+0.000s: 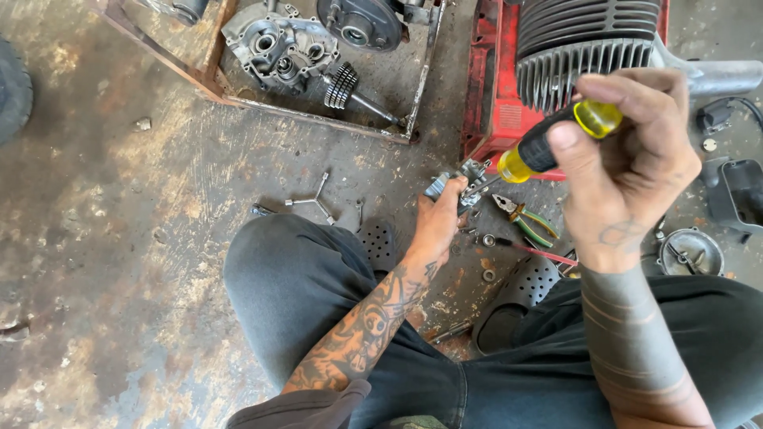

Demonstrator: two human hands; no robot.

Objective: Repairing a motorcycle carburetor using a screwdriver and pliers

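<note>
My left hand (pixel 436 224) grips a small grey metal engine part (pixel 459 182) just above the floor, between my knees. My right hand (pixel 628 163) is raised close to the camera and closed around a screwdriver (pixel 548 143) with a black and yellow handle. The screwdriver's shaft points down and left, with its tip at the metal part. Green-handled pliers (pixel 526 218) lie on the floor just right of the part.
A metal tray (pixel 420 71) at the top holds an engine casing (pixel 280 46) and a gear shaft (pixel 350 89). A finned cylinder (pixel 584 49) rests on a red stand (pixel 486 87). A three-arm wrench (pixel 311 199), loose nuts, a round cover (pixel 690 251) and black sandals (pixel 518 295) lie on the stained concrete.
</note>
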